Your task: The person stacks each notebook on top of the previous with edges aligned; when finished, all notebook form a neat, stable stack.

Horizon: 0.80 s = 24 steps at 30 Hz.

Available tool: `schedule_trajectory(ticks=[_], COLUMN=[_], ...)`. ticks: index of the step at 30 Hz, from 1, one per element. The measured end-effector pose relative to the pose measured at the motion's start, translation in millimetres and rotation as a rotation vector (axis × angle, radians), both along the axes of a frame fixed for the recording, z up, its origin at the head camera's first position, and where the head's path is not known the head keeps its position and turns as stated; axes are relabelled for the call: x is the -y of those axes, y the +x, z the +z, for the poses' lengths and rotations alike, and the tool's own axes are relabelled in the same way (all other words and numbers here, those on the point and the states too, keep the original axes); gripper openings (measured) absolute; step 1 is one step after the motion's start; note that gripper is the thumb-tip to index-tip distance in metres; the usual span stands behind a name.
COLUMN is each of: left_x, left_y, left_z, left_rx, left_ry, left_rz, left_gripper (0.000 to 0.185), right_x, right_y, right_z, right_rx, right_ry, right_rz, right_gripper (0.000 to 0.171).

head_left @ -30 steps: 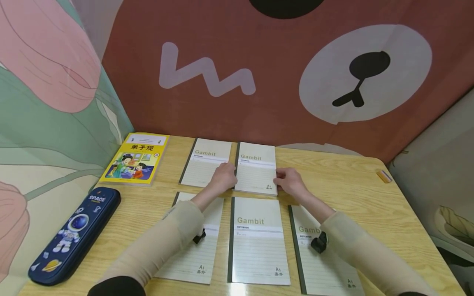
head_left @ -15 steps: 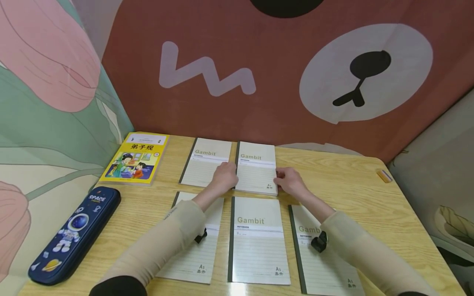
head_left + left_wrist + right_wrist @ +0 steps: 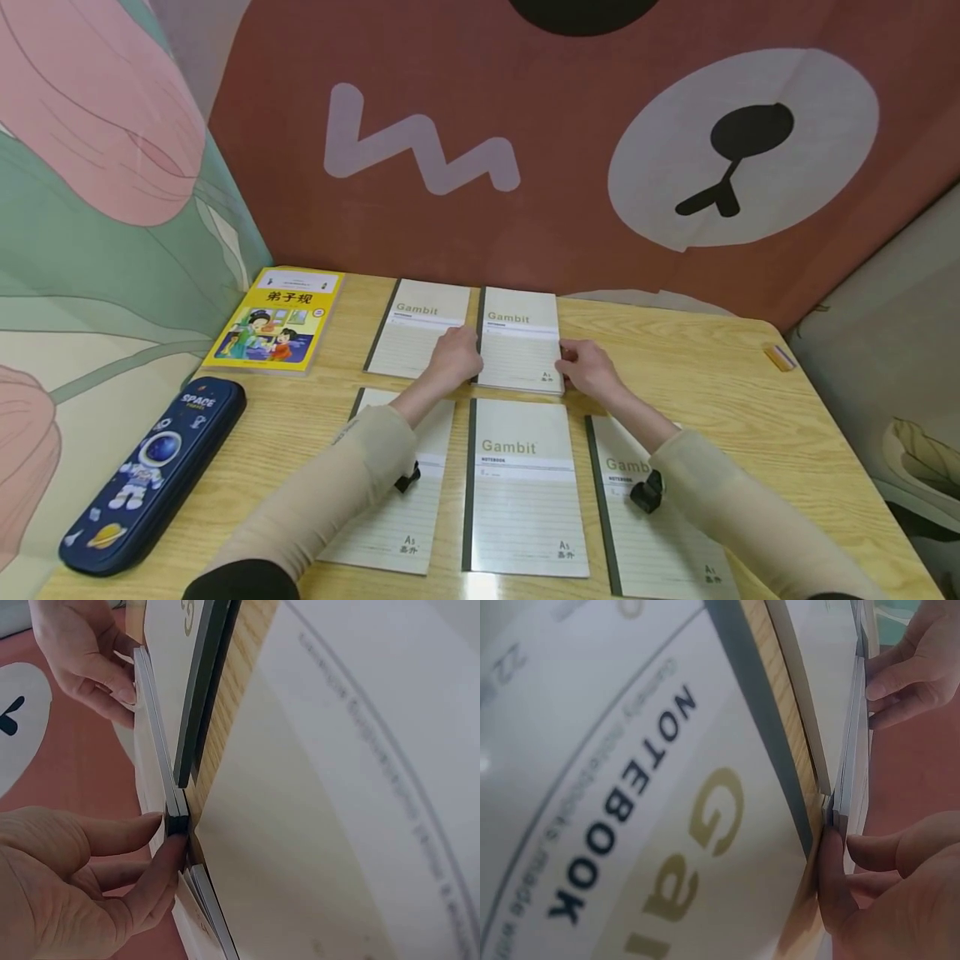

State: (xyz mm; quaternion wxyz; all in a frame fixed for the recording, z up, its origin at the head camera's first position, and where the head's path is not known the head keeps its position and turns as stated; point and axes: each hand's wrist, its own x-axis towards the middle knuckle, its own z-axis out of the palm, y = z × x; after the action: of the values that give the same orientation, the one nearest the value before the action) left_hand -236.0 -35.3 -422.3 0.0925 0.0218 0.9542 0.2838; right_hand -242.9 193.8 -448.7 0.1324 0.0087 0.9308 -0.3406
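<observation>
At the back middle of the table lies a white Gambit notebook [image 3: 519, 342] with a dark spine. My left hand [image 3: 455, 360] pinches its spine side near the lower corner, thumb above and finger beneath, as the left wrist view shows. On the opposite edge, my right hand [image 3: 588, 367] grips the lower right corner between thumb and fingers. Seen edge-on in the left wrist view, the held notebook [image 3: 159, 735] shows two layers, perhaps a second notebook under it. Another Gambit notebook [image 3: 412, 333] lies just left of it, partly behind my left hand.
A front row holds a left notebook [image 3: 408, 517], a middle notebook [image 3: 525, 500] and a right notebook [image 3: 660, 542]; my forearms cover parts of the outer two. A yellow book [image 3: 273, 325] and navy pencil case [image 3: 153, 475] sit left. An eraser [image 3: 780, 358] lies far right.
</observation>
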Motion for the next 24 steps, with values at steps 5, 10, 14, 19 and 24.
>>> schedule_trajectory(ticks=[5, 10, 14, 19, 24], left_x=[1.6, 3.6, 2.6, 1.3, 3.0], left_y=[1.4, 2.8, 4.0, 4.2, 3.7], left_z=[-0.3, -1.3, -1.0, -0.2, -0.4], left_rx=[-0.022, -0.064, -0.065, -0.06, -0.064], left_ry=[0.03, 0.071, 0.104, 0.132, 0.138], left_rz=[-0.013, -0.041, -0.039, -0.033, -0.028], left_gripper=[0.013, 0.018, 0.022, 0.018, 0.019], right_x=[1.1, 1.8, 3.0, 4.6, 4.2], right_y=[1.2, 2.6, 2.0, -1.1, -2.4], right_z=[0.7, 3.0, 10.7, 20.0, 21.5], right_rx=[-0.004, 0.004, 0.031, 0.082, 0.116], right_ry=[-0.002, -0.03, -0.008, 0.026, 0.007], right_rz=[0.016, 0.031, 0.053, 0.077, 0.074], right_gripper=[0.057, 0.055, 0.045, 0.023, 0.052])
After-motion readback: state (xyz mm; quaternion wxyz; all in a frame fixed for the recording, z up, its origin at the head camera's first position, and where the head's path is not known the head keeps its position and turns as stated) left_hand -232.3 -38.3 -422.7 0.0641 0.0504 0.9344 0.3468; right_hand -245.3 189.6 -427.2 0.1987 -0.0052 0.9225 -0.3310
